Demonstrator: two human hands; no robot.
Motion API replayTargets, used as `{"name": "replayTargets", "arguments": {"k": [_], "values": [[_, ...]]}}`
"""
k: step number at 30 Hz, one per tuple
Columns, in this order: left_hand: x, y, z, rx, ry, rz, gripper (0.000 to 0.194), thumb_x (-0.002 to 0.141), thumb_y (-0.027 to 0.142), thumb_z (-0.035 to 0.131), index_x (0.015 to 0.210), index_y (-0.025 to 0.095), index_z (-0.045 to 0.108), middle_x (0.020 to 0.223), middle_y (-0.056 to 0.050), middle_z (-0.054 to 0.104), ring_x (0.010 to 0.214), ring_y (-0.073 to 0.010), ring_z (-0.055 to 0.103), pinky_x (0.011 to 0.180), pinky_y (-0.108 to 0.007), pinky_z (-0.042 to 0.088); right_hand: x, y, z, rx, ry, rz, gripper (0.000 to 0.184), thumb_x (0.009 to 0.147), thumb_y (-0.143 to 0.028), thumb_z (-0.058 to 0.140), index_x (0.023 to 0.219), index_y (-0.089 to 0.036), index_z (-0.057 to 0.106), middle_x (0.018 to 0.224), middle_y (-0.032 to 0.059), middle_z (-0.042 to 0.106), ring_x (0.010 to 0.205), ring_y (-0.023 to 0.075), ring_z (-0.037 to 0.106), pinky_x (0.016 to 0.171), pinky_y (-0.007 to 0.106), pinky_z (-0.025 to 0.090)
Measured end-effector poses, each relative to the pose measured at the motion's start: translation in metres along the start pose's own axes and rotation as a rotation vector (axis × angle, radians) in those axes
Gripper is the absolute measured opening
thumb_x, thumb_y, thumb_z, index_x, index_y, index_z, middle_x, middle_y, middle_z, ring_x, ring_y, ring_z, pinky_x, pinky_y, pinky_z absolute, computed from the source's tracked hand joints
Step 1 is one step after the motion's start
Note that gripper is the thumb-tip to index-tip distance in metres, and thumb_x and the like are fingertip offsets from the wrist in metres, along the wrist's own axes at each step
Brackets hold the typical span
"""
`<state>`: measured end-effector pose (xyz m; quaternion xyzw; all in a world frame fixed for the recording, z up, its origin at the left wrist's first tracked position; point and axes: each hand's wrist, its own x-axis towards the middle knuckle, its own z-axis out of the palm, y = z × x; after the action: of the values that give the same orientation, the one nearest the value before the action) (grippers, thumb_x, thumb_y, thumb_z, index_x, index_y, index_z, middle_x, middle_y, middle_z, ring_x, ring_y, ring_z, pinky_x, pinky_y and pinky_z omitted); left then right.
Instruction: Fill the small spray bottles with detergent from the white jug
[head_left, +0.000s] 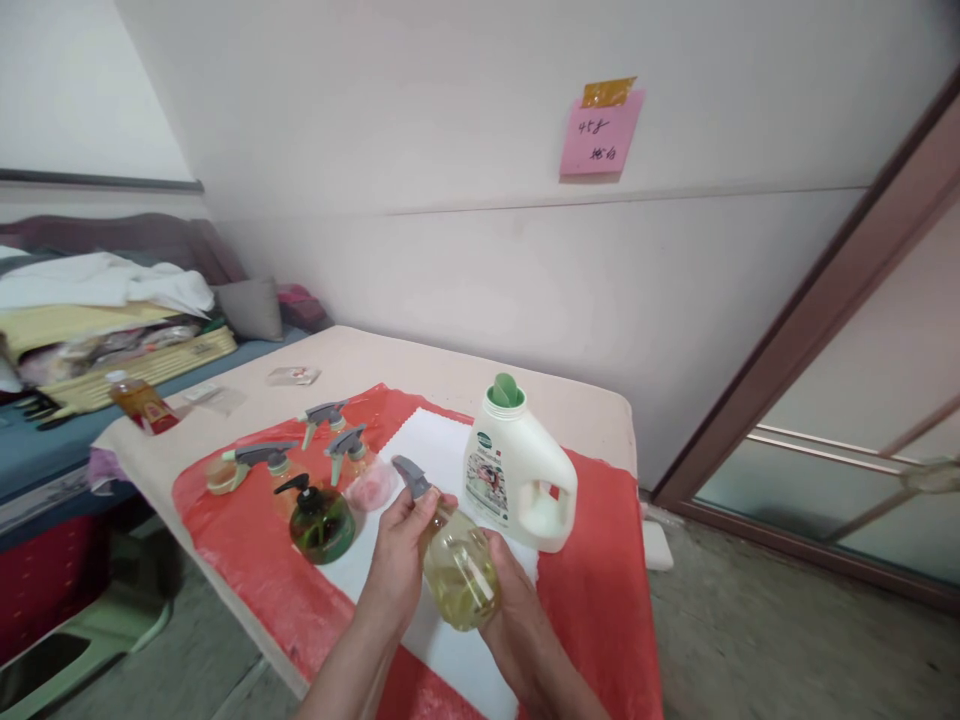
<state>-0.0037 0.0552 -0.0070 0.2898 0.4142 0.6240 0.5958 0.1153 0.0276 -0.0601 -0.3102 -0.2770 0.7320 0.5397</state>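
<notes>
Between my hands is a clear spray bottle (459, 575) of yellowish liquid with a grey trigger head (412, 477), tilted over the table. My left hand (405, 535) is closed round its neck, just below the head. Its round body rests against my right hand (510, 580), which grips it from the right side; some of those fingers are hidden behind the bottle. Just beyond stands a large cream jug (517, 470) with a green spout in its uncapped neck. A dark green pump bottle (322, 525) is left of my hands, beside a pink translucent object (373, 487).
Several grey-headed spray bottles (352, 455) stand at the left of the red cloth (600, 600), which has a white sheet (435, 435) over it. A bottle of amber liquid (142, 403) leans near the table's left edge. Behind is a wall with a pink note (602, 135).
</notes>
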Motion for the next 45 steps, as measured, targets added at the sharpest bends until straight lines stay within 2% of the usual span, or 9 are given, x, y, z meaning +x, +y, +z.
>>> {"name": "replayTargets", "arguments": {"k": [4, 8, 12, 15, 27, 31, 36, 39, 45], "values": [[0.001, -0.006, 0.003, -0.022, 0.106, 0.085, 0.029, 0.072, 0.040, 0.079, 0.084, 0.016, 0.068, 0.083, -0.006, 0.072, 0.077, -0.0194, 0.068, 0.073, -0.031, 0.051, -0.006, -0.002, 0.002, 0.116, -0.034, -0.004, 0.047, 0.081, -0.060, 0.062, 0.114, -0.028, 0.052, 0.119, 0.0061, 0.065, 0.102, 0.0235, 0.063, 0.084, 0.040, 0.051], [0.004, -0.001, 0.001, -0.097, 0.187, 0.099, 0.030, 0.070, 0.040, 0.080, 0.083, 0.016, 0.068, 0.079, -0.005, 0.071, 0.079, -0.0200, 0.069, 0.073, -0.030, 0.051, -0.012, -0.004, 0.006, 0.203, -0.055, -0.077, 0.070, 0.059, -0.034, 0.087, 0.118, -0.034, 0.049, 0.121, 0.0006, 0.065, 0.100, 0.0203, 0.065, 0.082, 0.033, 0.050], [0.001, 0.004, 0.002, -0.087, 0.134, 0.066, 0.030, 0.070, 0.039, 0.080, 0.085, 0.015, 0.068, 0.081, -0.006, 0.072, 0.078, -0.0202, 0.069, 0.068, -0.029, 0.051, -0.010, -0.002, 0.007, 0.244, -0.022, 0.171, 0.058, 0.076, -0.062, 0.068, 0.116, -0.023, 0.057, 0.101, 0.0076, 0.072, 0.074, 0.0162, 0.069, 0.060, 0.024, 0.050], [-0.003, 0.004, 0.005, -0.063, 0.105, 0.033, 0.031, 0.071, 0.040, 0.079, 0.085, 0.016, 0.068, 0.086, -0.008, 0.072, 0.074, -0.0204, 0.068, 0.058, -0.027, 0.049, -0.008, -0.001, 0.006, 0.264, -0.045, 0.308, 0.075, 0.081, -0.078, 0.044, 0.110, -0.012, 0.062, 0.083, 0.0134, 0.073, 0.055, 0.0145, 0.065, 0.046, 0.020, 0.042], [-0.005, 0.007, 0.011, -0.218, 0.023, 0.054, 0.040, 0.079, 0.056, 0.068, 0.092, 0.018, 0.069, 0.095, -0.009, 0.073, 0.097, -0.0263, 0.068, 0.080, -0.035, 0.051, -0.009, -0.007, 0.001, 0.359, -0.022, 0.363, 0.062, 0.085, -0.071, 0.045, 0.107, -0.015, 0.061, 0.081, 0.0124, 0.073, 0.050, 0.0129, 0.062, 0.046, 0.017, 0.039], [-0.002, 0.006, 0.009, -0.208, 0.001, -0.032, 0.049, 0.079, 0.062, 0.063, 0.095, 0.016, 0.069, 0.096, -0.012, 0.073, 0.098, -0.0286, 0.067, 0.082, -0.038, 0.050, -0.011, -0.008, 0.002, 0.393, -0.021, 0.422, 0.065, 0.084, -0.073, 0.046, 0.109, -0.015, 0.060, 0.074, 0.0111, 0.072, 0.048, 0.0134, 0.063, 0.045, 0.017, 0.040], [0.000, 0.005, 0.005, -0.120, 0.013, 0.017, 0.045, 0.077, 0.055, 0.071, 0.098, 0.015, 0.070, 0.099, -0.014, 0.074, 0.104, -0.0283, 0.066, 0.087, -0.037, 0.047, -0.013, -0.006, 0.004, 0.388, -0.023, 0.456, 0.069, 0.081, -0.077, 0.045, 0.106, -0.015, 0.062, 0.070, 0.0082, 0.071, 0.045, 0.0119, 0.061, 0.043, 0.016, 0.038], [0.002, 0.006, 0.004, -0.080, 0.056, 0.021, 0.036, 0.075, 0.049, 0.075, 0.088, 0.016, 0.069, 0.096, -0.013, 0.075, 0.102, -0.0270, 0.067, 0.091, -0.037, 0.045, -0.012, -0.002, 0.006, 0.308, -0.038, 0.412, 0.070, 0.082, -0.077, 0.043, 0.106, -0.015, 0.063, 0.073, 0.0079, 0.071, 0.046, 0.0117, 0.060, 0.043, 0.018, 0.039], [0.003, 0.008, 0.001, -0.055, 0.054, 0.002, 0.030, 0.077, 0.045, 0.070, 0.071, 0.017, 0.064, 0.092, -0.012, 0.076, 0.098, -0.0282, 0.068, 0.089, -0.039, 0.045, -0.015, 0.002, 0.008, 0.134, -0.066, 0.129, 0.061, 0.081, -0.072, 0.052, 0.112, -0.019, 0.059, 0.085, 0.0051, 0.068, 0.055, 0.0123, 0.059, 0.047, 0.023, 0.041]]}}
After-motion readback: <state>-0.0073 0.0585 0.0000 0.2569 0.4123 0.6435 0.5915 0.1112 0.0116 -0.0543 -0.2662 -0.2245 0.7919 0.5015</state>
